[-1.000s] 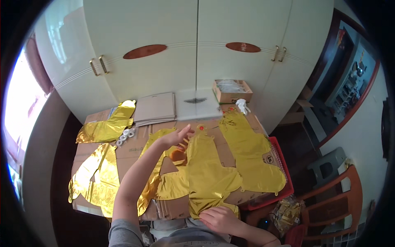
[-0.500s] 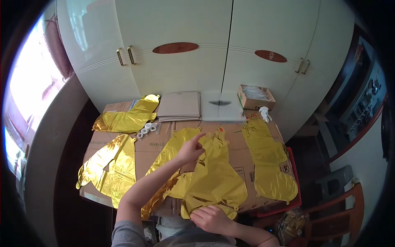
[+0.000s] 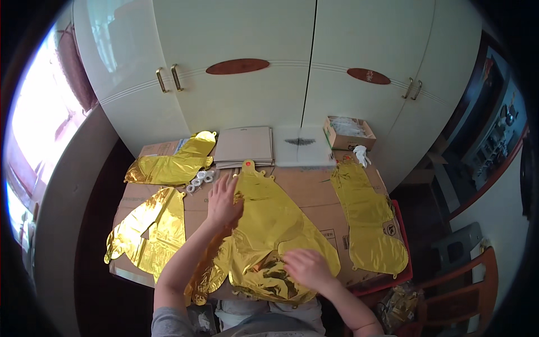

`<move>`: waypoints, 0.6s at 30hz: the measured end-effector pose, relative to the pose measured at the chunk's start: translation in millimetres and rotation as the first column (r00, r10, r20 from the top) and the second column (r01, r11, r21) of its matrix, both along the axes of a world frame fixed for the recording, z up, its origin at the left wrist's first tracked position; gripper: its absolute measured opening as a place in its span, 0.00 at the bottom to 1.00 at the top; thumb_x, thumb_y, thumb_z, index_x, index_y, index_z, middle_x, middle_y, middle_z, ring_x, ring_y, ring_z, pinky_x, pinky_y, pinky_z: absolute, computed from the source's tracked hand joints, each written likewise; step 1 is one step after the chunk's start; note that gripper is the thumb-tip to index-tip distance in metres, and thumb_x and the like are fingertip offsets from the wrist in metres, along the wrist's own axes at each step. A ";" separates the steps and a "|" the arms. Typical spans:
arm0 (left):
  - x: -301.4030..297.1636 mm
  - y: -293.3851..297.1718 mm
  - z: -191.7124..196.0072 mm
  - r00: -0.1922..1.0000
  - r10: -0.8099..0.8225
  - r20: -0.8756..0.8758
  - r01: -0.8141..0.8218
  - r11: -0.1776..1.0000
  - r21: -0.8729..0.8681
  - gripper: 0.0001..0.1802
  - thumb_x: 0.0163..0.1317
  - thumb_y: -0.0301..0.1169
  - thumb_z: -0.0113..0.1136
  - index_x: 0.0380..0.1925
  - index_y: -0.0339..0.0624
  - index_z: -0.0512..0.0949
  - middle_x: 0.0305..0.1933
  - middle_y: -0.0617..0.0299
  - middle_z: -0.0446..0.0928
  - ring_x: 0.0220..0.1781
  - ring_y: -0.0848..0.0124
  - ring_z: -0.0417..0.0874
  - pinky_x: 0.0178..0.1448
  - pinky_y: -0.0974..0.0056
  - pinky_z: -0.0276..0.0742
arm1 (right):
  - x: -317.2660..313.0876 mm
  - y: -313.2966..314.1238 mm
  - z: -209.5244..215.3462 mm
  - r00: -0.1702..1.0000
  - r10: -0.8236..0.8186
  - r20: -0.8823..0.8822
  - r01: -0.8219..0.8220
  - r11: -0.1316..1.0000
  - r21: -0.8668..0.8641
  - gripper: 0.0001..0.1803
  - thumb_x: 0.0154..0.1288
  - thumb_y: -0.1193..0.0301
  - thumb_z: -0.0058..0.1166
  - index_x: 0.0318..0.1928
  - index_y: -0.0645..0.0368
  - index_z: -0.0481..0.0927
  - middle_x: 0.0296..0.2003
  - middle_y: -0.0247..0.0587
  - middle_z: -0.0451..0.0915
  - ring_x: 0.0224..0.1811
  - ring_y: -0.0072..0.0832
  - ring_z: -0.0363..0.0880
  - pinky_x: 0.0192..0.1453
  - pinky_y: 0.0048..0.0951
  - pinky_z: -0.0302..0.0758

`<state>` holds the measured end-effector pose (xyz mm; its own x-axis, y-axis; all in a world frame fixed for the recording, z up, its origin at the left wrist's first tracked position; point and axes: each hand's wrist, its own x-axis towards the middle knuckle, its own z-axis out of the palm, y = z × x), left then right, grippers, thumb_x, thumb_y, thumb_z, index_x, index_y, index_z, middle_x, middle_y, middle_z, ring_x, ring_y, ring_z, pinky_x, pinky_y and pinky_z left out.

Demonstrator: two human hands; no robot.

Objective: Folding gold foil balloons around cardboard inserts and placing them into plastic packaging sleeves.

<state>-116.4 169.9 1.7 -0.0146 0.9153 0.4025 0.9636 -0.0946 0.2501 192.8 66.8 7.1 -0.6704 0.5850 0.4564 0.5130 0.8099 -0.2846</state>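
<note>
Flat, uninflated gold foil balloons lie on a cardboard-covered table. A large one [image 3: 269,216] spreads before me, with a small red mark on its tab at the far end and its near part crumpled. My left hand [image 3: 223,203] is at its left edge with the fingers stretched forward and apart. Over the near right part of the foil my right hand [image 3: 307,268] has its fingers extended, slightly blurred; whether it touches is unclear. Another strip of gold foil [image 3: 210,267] shows under my left forearm, its outline partly hidden.
Gold balloons lie at the left [image 3: 154,230], far left [image 3: 174,163] and right [image 3: 365,224]. Behind are white tape rolls [image 3: 197,181], grey-brown boards [image 3: 244,146], a box of clear packets [image 3: 349,133] and a white glove [image 3: 361,154]. A wooden chair [image 3: 477,281] stands at the right.
The large balloon's far end has swung left and its sheet lies more spread. My left hand moved left and its pointing finger gave way to spread fingers. My right hand moved forward, off the near edge.
</note>
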 end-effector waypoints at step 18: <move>40.0 -51.6 -4.8 0.932 -0.310 -0.189 0.237 0.913 -0.332 0.43 0.61 0.67 0.45 0.72 0.60 0.59 0.77 0.50 0.53 0.78 0.40 0.48 0.69 0.21 0.41 | 61.0 9.4 12.1 0.974 -0.068 0.216 0.088 0.992 -0.086 0.31 0.61 0.51 0.60 0.61 0.53 0.75 0.61 0.40 0.72 0.67 0.41 0.66 0.73 0.56 0.55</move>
